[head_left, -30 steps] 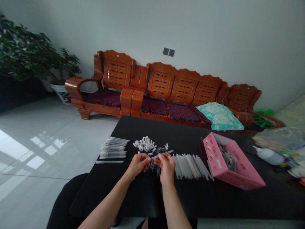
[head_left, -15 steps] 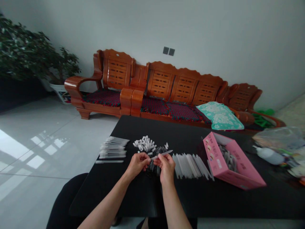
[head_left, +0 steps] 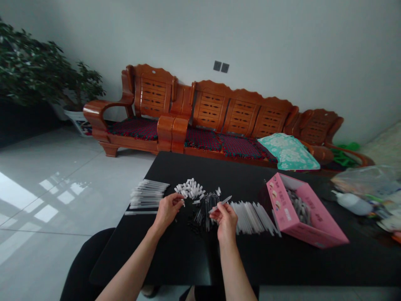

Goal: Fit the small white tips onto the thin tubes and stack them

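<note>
My right hand [head_left: 226, 219] is closed on a slim whitish pen [head_left: 224, 202], held tilted with its pointed end up to the right. My left hand [head_left: 170, 210] is at the near left side of a pile of white caps [head_left: 190, 189]. Its thumb and finger are pinched, and a small white cap [head_left: 184, 204] shows at their tips. Under and between the hands lie thin dark refills [head_left: 206, 207] and a heap of small black parts [head_left: 194, 225]. To the right of them is a row of translucent pen barrels [head_left: 252, 218].
Whitish pens [head_left: 147, 194] lie stacked at the left of the black table [head_left: 163, 255]. A pink box [head_left: 316, 234] with grey parts inside stands on the right, near a white bottle [head_left: 352, 204] and a plastic bag [head_left: 365, 179]. Behind the table runs a wooden sofa [head_left: 209, 110].
My left hand has let go of the pen and moved left to the white caps. My right hand has shifted slightly right, still holding the pen.
</note>
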`<state>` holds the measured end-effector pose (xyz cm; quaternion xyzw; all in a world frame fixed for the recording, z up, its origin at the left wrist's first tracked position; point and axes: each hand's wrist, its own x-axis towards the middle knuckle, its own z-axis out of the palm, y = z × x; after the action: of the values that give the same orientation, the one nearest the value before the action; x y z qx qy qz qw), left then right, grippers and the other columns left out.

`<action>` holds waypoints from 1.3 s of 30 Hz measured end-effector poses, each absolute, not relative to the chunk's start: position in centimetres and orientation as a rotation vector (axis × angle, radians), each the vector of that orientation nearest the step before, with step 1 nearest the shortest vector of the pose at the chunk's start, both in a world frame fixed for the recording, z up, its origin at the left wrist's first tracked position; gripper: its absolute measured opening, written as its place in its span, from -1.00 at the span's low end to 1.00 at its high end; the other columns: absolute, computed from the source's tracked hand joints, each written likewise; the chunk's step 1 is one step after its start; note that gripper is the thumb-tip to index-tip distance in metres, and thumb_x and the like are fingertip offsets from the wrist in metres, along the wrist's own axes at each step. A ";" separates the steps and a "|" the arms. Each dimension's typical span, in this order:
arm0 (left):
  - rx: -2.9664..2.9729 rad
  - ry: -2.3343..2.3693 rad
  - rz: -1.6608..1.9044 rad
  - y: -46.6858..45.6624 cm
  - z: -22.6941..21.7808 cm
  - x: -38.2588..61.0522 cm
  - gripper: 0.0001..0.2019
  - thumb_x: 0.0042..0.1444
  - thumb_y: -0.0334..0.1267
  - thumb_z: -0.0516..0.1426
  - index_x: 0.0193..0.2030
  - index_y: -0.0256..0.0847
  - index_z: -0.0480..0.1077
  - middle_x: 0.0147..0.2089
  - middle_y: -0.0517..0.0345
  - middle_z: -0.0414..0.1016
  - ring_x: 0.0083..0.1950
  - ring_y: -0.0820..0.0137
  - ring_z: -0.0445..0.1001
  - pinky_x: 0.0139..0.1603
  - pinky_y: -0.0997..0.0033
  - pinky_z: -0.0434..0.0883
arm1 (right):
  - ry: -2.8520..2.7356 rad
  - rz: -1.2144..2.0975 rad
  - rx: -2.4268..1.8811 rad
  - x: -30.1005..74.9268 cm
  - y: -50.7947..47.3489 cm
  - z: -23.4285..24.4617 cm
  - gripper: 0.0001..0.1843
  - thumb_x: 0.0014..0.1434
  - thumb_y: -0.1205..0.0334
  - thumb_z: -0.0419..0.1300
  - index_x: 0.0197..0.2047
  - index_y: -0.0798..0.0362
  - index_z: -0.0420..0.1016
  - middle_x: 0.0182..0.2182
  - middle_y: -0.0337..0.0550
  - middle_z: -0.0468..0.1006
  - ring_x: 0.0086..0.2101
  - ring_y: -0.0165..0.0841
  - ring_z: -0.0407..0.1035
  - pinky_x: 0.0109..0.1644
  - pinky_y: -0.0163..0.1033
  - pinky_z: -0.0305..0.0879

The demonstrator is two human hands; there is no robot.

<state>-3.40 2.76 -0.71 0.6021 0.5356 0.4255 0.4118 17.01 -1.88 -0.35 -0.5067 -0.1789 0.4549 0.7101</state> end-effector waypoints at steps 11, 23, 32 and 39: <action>1.922 1.612 0.884 2.9 -2.7 -5.2 -0.85 0.03 -0.39 0.15 -0.26 -0.18 0.52 -0.32 0.12 0.54 -0.30 0.38 0.48 -0.22 0.46 0.31 | -0.438 1.093 -1.147 17.3 -2.5 -1.2 -0.60 -0.18 0.11 0.43 -0.31 0.15 0.47 -0.60 -0.20 0.57 -0.63 -0.36 0.45 -0.62 -0.36 0.38; 1.994 1.550 0.693 2.4 -1.9 -5.8 -0.90 0.00 -0.37 0.16 -0.38 -0.18 0.52 -0.44 0.16 0.53 -0.37 0.36 0.47 -0.34 0.46 0.23 | -0.726 1.282 -1.237 16.9 -3.1 -0.9 -0.62 -0.09 0.04 0.36 -0.34 0.18 0.47 -0.66 -0.25 0.50 -0.73 -0.47 0.30 -0.76 -0.45 0.19; 2.034 1.521 0.581 0.2 -2.4 -5.7 -0.90 -0.13 -0.43 0.20 -0.44 -0.18 0.51 -0.43 0.15 0.51 -0.37 0.36 0.45 -0.35 0.47 0.21 | -0.793 1.321 -1.233 16.4 -3.0 -0.9 -0.62 -0.05 0.06 0.33 -0.26 0.19 0.47 -0.63 -0.22 0.50 -0.72 -0.47 0.31 -0.74 -0.45 0.17; 1.321 1.221 0.873 0.9 -1.8 -4.6 -0.86 -0.04 -0.22 0.23 -0.39 -0.26 0.47 -0.54 0.18 0.45 -0.49 0.42 0.41 -0.42 0.47 0.32 | -0.953 1.378 -1.215 16.2 -3.4 0.1 -0.62 0.02 0.06 0.26 -0.19 0.20 0.50 -0.61 -0.20 0.51 -0.73 -0.50 0.29 -0.76 -0.48 0.03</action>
<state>-4.59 0.94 -1.78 0.5558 0.5138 0.3672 0.5406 16.22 -3.38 0.07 -0.5046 -0.3959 0.5724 0.5108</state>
